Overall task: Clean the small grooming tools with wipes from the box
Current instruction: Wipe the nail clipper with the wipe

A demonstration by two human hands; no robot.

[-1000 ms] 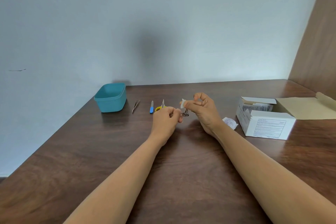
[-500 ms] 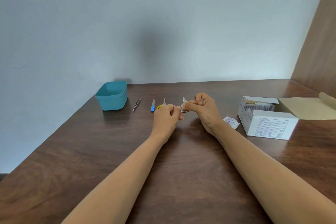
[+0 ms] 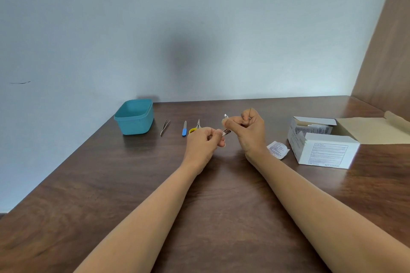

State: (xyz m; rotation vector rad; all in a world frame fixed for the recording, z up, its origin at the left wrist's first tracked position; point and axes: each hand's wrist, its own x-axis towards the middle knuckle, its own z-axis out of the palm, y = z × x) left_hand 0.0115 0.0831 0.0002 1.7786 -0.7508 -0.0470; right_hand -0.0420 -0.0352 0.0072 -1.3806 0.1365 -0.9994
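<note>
Steel nail clipper [image 3: 226,132] is held above the tabletop [image 3: 133,184], between both hands, mid-frame. Left hand [image 3: 203,143] grip: thumb and fingers pinch the clipper's near end. Right hand [image 3: 249,131] grip: clenched, thumb and forefinger pinching a small pale wipe [image 3: 223,121] at the raised lever; the wipe is mostly hidden and hard to make out. Behind the left hand, in a row on the tabletop: yellow-handled scissors [image 3: 196,127], blue nail file [image 3: 184,129], tweezers [image 3: 165,127], then a teal tub [image 3: 135,117] near the wall. Right of the right hand: torn wipe packet [image 3: 277,149], just beside the open white box [image 3: 326,150], sachets visible inside.
</note>
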